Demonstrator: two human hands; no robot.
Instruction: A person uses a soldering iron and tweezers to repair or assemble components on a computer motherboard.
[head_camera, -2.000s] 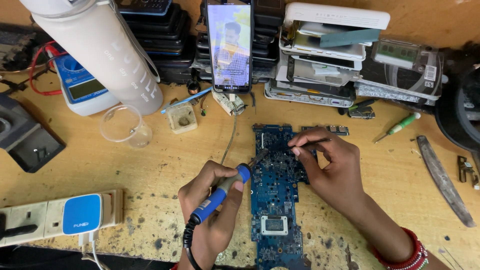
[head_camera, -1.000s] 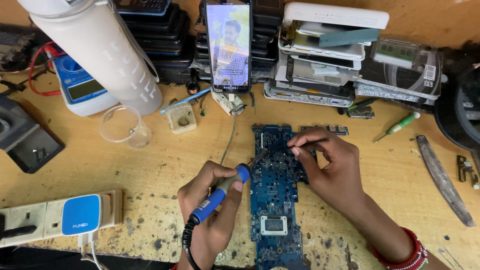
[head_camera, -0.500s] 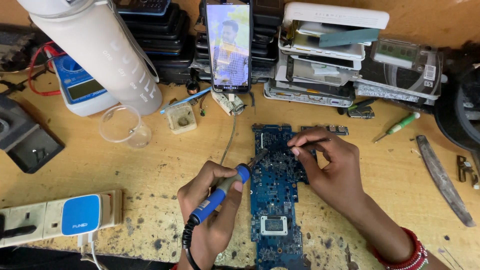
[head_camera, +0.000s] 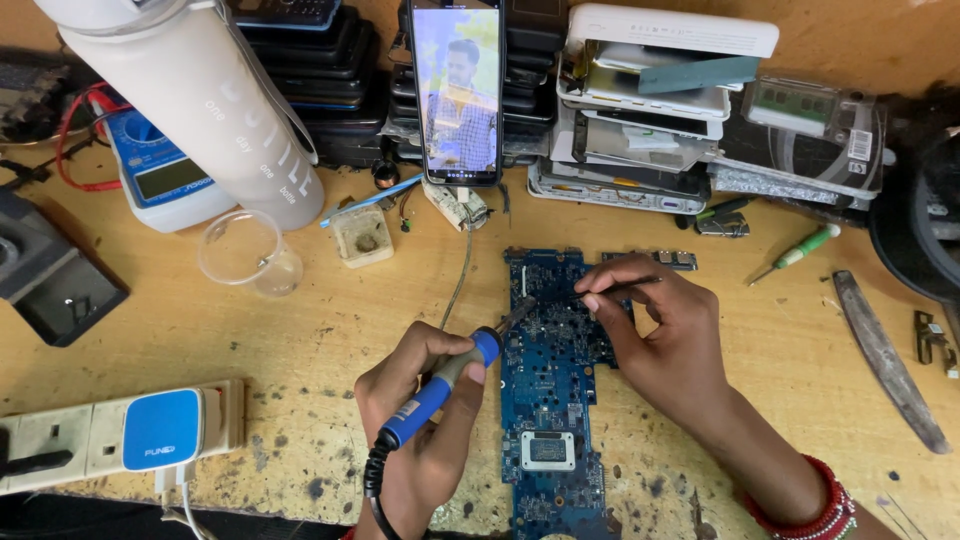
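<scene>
A blue circuit board (head_camera: 552, 400) lies flat on the worn wooden bench, long side running away from me. My left hand (head_camera: 420, 420) grips a blue-handled soldering iron (head_camera: 440, 385), its tip resting on the board's upper left part. My right hand (head_camera: 665, 335) pinches thin dark tweezers (head_camera: 615, 288) over the upper part of the board, fingertips close to the iron's tip. A red bangle sits on my right wrist.
A phone (head_camera: 457, 92) with a lit screen leans against stacked devices at the back. A white bottle (head_camera: 205, 110), clear cup (head_camera: 245, 255), blue multimeter (head_camera: 165, 180), small tin (head_camera: 362, 236), green screwdriver (head_camera: 797, 254), metal file (head_camera: 888, 355) and power strip (head_camera: 120, 432) surround the board.
</scene>
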